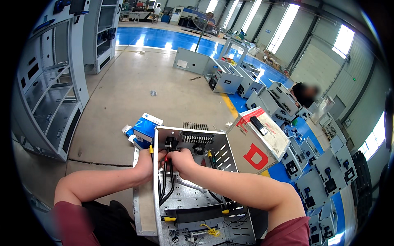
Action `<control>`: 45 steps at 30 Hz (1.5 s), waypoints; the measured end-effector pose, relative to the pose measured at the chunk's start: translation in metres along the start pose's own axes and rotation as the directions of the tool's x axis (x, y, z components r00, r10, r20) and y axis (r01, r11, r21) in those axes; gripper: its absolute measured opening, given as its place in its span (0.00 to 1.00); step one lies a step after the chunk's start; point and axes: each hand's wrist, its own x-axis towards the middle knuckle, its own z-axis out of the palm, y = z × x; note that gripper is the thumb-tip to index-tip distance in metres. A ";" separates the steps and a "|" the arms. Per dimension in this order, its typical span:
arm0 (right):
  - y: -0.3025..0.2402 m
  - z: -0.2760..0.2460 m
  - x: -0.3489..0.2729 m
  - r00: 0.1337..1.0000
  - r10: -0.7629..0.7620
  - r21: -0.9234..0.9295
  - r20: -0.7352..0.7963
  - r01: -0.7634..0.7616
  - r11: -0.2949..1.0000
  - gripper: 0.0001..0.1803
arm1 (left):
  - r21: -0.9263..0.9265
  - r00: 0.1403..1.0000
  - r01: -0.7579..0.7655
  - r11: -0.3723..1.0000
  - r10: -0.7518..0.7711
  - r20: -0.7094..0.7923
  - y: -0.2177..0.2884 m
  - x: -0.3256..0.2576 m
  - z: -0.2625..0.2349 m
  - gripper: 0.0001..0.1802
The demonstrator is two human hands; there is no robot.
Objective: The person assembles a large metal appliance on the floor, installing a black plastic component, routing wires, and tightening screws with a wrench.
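Note:
In front of me stands an open grey metal enclosure (158, 192) with slotted side walls. My right hand (183, 160) reaches inside, its fingers closed round the upper ends of several black cables (165, 184), where a bit of red shows. Beside it my left hand (152, 159) comes in by the left wall. Its fingers are bent toward the same spot and partly hidden, so what they grip cannot be made out. Just above both hands is a small black component (170, 142). A terminal strip (198, 139) runs along the far wall. Yellow-sleeved cable ends (169, 219) lie lower down.
A blue carton (147, 130) stands beyond the enclosure's left corner. On the right, a cardboard box (242, 143) carries a black handheld object (258, 125). Tall grey cabinets (78, 82) line the left. Several metal housings (230, 78) stand at right, near another person (303, 96).

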 end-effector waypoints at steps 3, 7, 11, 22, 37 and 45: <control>0.002 -0.001 0.003 1.000 -0.010 0.005 0.008 0.010 1.000 0.10 | 0.016 0.999 -0.045 0.999 0.044 0.027 0.000 0.000 0.000 0.09; 0.006 -0.004 0.008 1.000 -0.014 -0.001 0.002 0.014 1.000 0.10 | 0.015 0.996 -0.079 0.997 0.079 0.036 -0.004 0.004 -0.003 0.08; 0.002 -0.001 0.003 1.000 0.002 -0.033 0.000 -0.002 0.999 0.10 | 0.075 0.991 -0.125 0.989 0.122 0.046 -0.005 0.002 -0.005 0.11; -0.007 -0.028 0.018 0.991 0.062 -0.241 0.118 -0.032 0.970 0.10 | 0.117 0.994 -0.076 0.990 0.065 0.091 -0.010 0.017 -0.007 0.17; -0.033 -0.066 -0.067 0.969 0.144 -0.940 0.198 0.230 -0.254 0.15 | 0.208 0.982 -0.067 0.976 0.028 0.185 0.006 0.002 0.000 0.23; -0.004 -0.041 -0.057 0.933 0.245 -0.880 0.266 0.338 -0.334 0.16 | 0.288 0.961 -0.061 0.956 -0.022 0.275 -0.001 0.014 -0.010 0.17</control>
